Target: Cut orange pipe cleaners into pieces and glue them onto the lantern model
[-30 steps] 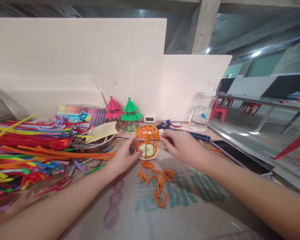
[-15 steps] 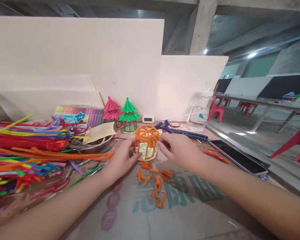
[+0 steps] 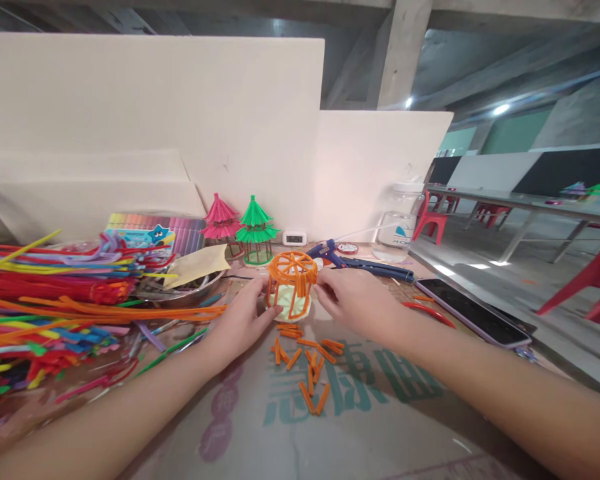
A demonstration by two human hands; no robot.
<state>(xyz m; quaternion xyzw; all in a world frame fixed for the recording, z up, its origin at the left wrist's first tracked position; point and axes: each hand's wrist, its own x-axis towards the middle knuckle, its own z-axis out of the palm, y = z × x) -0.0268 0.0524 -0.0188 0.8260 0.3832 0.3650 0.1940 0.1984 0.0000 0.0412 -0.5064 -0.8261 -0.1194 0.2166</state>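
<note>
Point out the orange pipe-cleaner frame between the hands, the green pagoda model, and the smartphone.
Orange pipe-cleaner frame [image 3: 301, 286], head view: front strips below its top ring.
Green pagoda model [image 3: 257, 233], head view: lower roof tier.
Smartphone [image 3: 473, 312], head view: dark screen.

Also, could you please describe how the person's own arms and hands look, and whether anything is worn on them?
Both the left hand and the right hand are ungloved. The left forearm and right forearm show no sleeves, and no watch or bracelet appears at either wrist. Some fingers are hidden, so rings cannot be ruled out.
</note>
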